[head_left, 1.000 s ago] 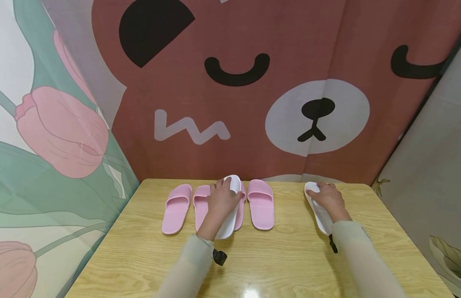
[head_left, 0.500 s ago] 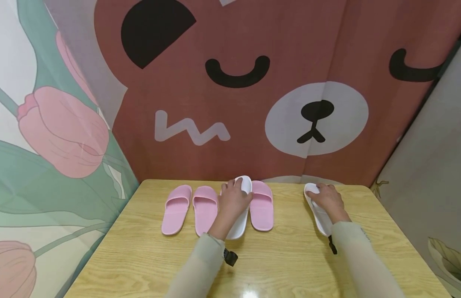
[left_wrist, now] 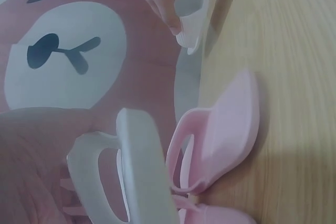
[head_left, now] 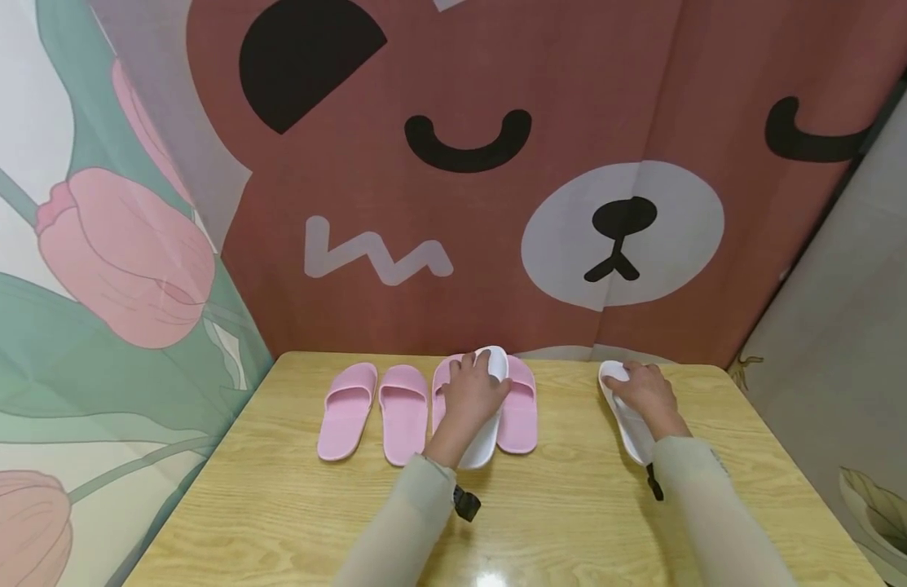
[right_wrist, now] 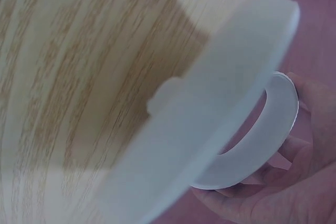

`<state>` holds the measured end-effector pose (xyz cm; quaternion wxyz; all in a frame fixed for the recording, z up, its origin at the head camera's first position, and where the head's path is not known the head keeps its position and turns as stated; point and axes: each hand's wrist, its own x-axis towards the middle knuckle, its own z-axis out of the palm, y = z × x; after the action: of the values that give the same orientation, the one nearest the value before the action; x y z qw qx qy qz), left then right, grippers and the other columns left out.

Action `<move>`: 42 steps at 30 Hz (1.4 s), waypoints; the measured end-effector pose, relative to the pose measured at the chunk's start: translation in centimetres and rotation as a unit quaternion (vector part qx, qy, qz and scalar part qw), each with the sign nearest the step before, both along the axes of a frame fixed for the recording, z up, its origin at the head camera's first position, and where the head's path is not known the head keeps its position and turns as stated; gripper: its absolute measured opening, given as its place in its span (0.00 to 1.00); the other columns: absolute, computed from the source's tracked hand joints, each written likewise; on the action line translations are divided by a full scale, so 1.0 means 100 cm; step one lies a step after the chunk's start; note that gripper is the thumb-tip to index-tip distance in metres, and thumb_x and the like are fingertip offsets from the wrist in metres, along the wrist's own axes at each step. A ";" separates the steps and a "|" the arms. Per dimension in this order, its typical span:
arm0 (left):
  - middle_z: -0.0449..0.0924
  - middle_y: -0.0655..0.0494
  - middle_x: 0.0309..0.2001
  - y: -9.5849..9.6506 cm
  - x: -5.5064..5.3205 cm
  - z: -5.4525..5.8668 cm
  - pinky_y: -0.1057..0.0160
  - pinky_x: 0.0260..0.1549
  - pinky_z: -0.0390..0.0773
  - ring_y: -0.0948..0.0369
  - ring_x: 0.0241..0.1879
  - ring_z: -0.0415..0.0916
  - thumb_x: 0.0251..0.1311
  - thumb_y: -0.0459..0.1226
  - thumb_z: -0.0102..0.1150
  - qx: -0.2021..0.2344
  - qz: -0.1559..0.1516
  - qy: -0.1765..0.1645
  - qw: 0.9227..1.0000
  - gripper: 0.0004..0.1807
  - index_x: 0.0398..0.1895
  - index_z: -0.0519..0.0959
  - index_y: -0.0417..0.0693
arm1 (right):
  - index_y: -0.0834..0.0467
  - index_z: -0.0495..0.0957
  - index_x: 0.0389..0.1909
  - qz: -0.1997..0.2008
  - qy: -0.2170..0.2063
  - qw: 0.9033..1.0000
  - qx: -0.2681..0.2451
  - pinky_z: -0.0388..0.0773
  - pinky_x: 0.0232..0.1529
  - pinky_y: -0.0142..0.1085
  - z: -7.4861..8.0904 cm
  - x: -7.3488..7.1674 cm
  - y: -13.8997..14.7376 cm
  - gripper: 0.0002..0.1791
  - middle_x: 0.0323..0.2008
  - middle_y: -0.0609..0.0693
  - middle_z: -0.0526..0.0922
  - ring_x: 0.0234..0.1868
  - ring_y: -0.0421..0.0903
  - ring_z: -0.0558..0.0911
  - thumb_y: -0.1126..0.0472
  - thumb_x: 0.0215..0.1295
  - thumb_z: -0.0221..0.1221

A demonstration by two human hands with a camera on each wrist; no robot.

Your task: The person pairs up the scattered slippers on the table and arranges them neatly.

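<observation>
My left hand (head_left: 471, 395) grips a white slide slipper (head_left: 484, 448) by its strap, over the two right-hand pink slippers in the head view. In the left wrist view this white slipper (left_wrist: 147, 171) is raised off the table, beside a pink slipper (left_wrist: 233, 121). Farther right, my right hand (head_left: 646, 393) holds a second white slipper (head_left: 631, 432) by the strap, fingers and thumb curled round it. The right wrist view shows its sole (right_wrist: 205, 108) tilted over the wood. Part of each white slipper is covered by the hand on it.
Pink slippers stand in a row along the table's back edge: one far left (head_left: 348, 414), another beside it (head_left: 404, 416), a partly hidden one (head_left: 440, 375), and one rightmost (head_left: 522, 408). A bear-print curtain (head_left: 490, 244) hangs right behind the wooden table (head_left: 556, 505).
My left hand has carried its white slipper to the right, past the third pink slipper and partly over the rightmost one. My right hand and its slipper have stayed in place.
</observation>
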<state>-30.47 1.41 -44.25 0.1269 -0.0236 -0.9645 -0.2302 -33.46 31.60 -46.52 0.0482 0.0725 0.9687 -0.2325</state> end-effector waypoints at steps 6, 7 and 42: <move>0.67 0.49 0.61 0.009 -0.004 -0.004 0.47 0.39 0.74 0.49 0.55 0.63 0.49 0.58 0.59 -0.004 -0.015 0.012 1.000 0.38 0.64 0.67 0.54 | 0.65 0.53 0.69 0.007 0.008 1.000 0.008 0.64 0.48 0.65 0.000 0.001 0.002 0.46 0.62 0.75 0.53 0.56 0.75 0.60 0.34 0.62 0.47; 0.68 0.49 0.60 0.011 -0.004 -0.004 0.47 0.39 0.74 0.49 0.55 0.63 0.49 0.58 0.59 -0.004 -0.015 0.013 1.000 0.38 0.64 0.67 0.54 | 0.65 0.53 0.69 0.008 0.009 1.000 0.009 0.64 0.48 0.65 -0.001 0.001 0.002 0.46 0.62 0.75 0.54 0.56 0.75 0.61 0.34 0.62 0.47; 0.69 0.56 0.59 0.072 -0.006 -0.006 0.45 0.38 0.73 0.51 0.56 0.63 0.49 0.66 0.54 -0.064 -0.009 -0.014 0.998 0.39 0.63 0.68 0.59 | 0.66 0.53 0.68 0.005 -0.005 1.000 0.009 0.62 0.51 0.65 -0.002 0.002 0.006 0.46 0.61 0.75 0.55 0.56 0.75 0.60 0.35 0.63 0.47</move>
<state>-31.03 8.65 -44.85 0.1093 -0.0373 -0.9788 -0.1691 -33.22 32.19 -46.71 0.0535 0.0697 0.9709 -0.2229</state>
